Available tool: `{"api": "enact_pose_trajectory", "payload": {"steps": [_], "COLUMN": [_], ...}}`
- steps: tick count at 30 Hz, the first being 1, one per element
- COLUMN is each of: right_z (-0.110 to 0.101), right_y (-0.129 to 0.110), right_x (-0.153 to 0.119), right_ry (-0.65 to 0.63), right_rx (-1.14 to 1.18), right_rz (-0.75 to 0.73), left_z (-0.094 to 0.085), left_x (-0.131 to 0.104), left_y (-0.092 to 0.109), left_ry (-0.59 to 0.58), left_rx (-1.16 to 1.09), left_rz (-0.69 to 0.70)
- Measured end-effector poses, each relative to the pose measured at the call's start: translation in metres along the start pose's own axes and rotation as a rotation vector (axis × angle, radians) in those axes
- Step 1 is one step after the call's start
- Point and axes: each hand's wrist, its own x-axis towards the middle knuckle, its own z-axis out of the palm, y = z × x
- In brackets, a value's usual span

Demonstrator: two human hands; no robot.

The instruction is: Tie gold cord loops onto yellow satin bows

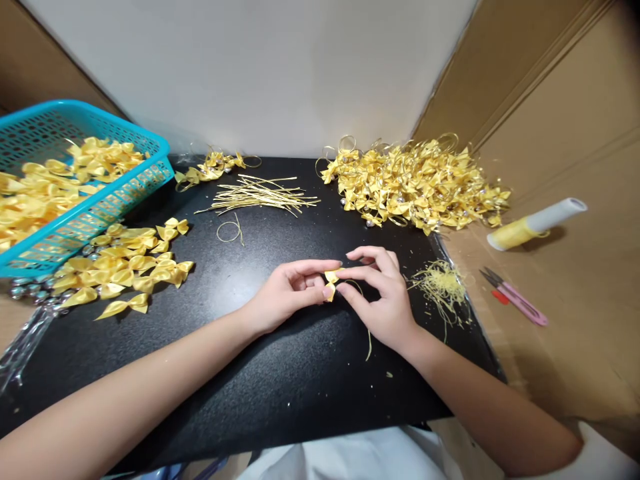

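Note:
A small yellow ribbon bow is held over the middle of the black table, between both hands. My left hand pinches it from the left, thumb and fingers closed on its loops. From the right, my right hand has thumb and index fingertip closed at the bow's middle, with the other fingers raised. A thin gold cord trails down beneath my right hand; its upper end near the bow is partly hidden by the fingers.
Yellow bows lie at left beside a turquoise basket of more bows. Gold cords lie behind my hands. A heap of corded bows, thread scraps, pink-handled snips and a white tube are at right.

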Motion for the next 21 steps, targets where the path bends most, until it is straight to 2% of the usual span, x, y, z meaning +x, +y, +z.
{"api": "enact_pose_trajectory", "payload": {"steps": [5, 9, 16, 21], "right_z": [0.0037, 0.003, 0.0, -0.0023], "right_y": [0.0017, 0.0022, -0.0016, 0.0], "right_x": [-0.0005, 0.0005, 0.0008, 0.0033], "right_ry": [-0.083, -0.153, -0.063, -0.115], "right_rx": [-0.015, -0.017, -0.003, 0.058], "right_rz": [0.012, 0.0, -0.058, -0.029], "left_z": [0.0025, 0.0031, 0.0054, 0.0029], "left_x": [-0.0004, -0.001, -0.0015, -0.0001], "left_y": [-0.0001, -0.0006, 0.0016, -0.0013], "left_ry": [-0.01, -0.041, -0.063, -0.038], "left_rx": [0.036, 0.136, 0.254, 0.198], "left_rz": [-0.029, 0.009, 0.033, 0.036]}}
